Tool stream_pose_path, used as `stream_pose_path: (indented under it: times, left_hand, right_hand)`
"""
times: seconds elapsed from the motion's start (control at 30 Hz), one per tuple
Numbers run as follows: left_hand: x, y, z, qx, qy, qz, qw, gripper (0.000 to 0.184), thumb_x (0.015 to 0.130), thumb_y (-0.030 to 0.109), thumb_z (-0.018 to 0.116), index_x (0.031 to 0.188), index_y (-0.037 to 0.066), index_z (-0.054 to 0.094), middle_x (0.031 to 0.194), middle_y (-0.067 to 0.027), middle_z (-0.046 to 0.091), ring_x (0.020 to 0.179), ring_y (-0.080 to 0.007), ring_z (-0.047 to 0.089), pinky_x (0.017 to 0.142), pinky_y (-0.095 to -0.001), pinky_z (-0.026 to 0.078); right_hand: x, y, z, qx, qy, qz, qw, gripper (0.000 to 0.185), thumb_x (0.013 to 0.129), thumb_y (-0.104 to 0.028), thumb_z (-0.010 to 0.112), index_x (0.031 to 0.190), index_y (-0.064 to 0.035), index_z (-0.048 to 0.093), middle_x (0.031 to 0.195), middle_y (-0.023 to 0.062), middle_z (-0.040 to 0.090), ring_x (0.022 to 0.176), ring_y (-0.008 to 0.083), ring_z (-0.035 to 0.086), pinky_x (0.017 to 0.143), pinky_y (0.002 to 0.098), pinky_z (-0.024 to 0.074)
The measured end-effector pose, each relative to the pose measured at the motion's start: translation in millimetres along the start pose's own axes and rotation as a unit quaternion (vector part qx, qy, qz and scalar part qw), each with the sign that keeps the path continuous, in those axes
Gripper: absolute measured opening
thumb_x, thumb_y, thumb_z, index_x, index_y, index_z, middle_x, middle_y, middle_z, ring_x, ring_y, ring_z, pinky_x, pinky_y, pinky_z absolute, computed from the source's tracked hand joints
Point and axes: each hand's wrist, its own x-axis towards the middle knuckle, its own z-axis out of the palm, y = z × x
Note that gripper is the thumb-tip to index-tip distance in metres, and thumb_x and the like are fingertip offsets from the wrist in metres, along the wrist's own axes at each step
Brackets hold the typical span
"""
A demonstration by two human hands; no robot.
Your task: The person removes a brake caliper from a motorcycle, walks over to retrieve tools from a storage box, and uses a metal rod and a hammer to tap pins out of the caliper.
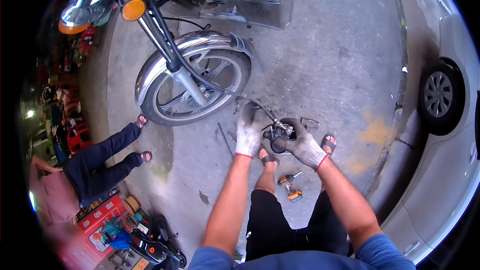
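Observation:
My left hand (247, 132), in a white glove with dark, soiled fingers, is closed at a dark hose (265, 109) whose metal end meets a black and silver mechanical part (281, 131). My right hand (303, 146), gloved the same way, curls its thumb and fingers around the right side of that part. The part is held low over the ground between my feet; its exact kind does not show. Just ahead on the left stands a motorcycle front wheel (227, 77) with a chrome fender.
An orange and black cordless drill (291, 187) lies between my feet. A dark bar (225, 139) lies left of my left hand. At the right is a parked silver car (450, 145). Another person (95, 170) is at the left, beside a red box (102, 230) and a scooter (155, 247).

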Motion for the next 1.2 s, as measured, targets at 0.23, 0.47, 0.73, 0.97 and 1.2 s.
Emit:
stream_pose_path:
  times: [0.23,0.47,0.73,0.97,1.2]
  left_hand:
    - [-89,-16,15,-0.236,-0.003,-0.114,0.965,0.068,0.094,0.021,0.051,0.150,0.004,0.017,0.144,-0.0133,0.037,0.129,-0.0228,0.042,0.102,-0.0344,0.039]
    - [-75,21,15,0.035,-0.044,-0.020,0.998,0.082,0.078,-0.007,0.058,0.148,0.002,0.016,0.138,-0.0164,0.041,0.127,-0.0242,0.044,0.105,-0.0354,0.038]
    - [-76,-18,35,-0.052,0.058,0.008,0.997,0.073,0.077,-0.009,0.059,0.142,0.003,0.027,0.122,-0.0133,0.052,0.106,-0.0184,0.056,0.084,-0.0301,0.052]
    - [-83,-19,29,-0.046,0.125,-0.032,0.991,0.069,0.078,-0.003,0.062,0.138,-0.002,0.030,0.114,-0.0118,0.056,0.095,-0.0153,0.058,0.078,-0.0290,0.051]
    - [-76,-25,26,0.007,0.286,-0.047,0.957,0.050,0.069,0.004,0.068,0.116,-0.005,0.051,0.081,-0.0028,0.056,0.062,-0.0100,0.052,0.051,-0.0176,0.040]
  right_hand:
    - [-14,-15,43,0.053,0.216,0.024,0.975,0.066,0.077,-0.031,0.078,0.125,0.0004,0.046,0.106,0.0196,0.063,0.098,0.0246,0.062,0.084,0.0352,0.0502]
    - [-5,-8,50,0.069,0.198,0.089,0.974,0.062,0.076,-0.033,0.078,0.121,0.0008,0.050,0.105,0.0172,0.065,0.094,0.0252,0.064,0.083,0.0360,0.0506]
    - [-24,25,10,0.366,0.006,0.040,0.930,0.045,0.096,-0.028,0.055,0.131,-0.0005,0.046,0.117,0.0166,0.060,0.104,0.0210,0.060,0.088,0.0313,0.0489]
    - [47,373,-24,-0.110,0.052,0.327,0.937,0.045,0.088,-0.029,0.062,0.120,0.0017,0.056,0.106,0.0177,0.066,0.095,0.0304,0.065,0.083,0.0382,0.0527]
    - [147,524,-1,-0.269,0.060,0.433,0.858,0.052,0.085,-0.044,0.058,0.117,-0.0038,0.062,0.118,0.0218,0.062,0.111,0.0357,0.060,0.094,0.0428,0.0486]
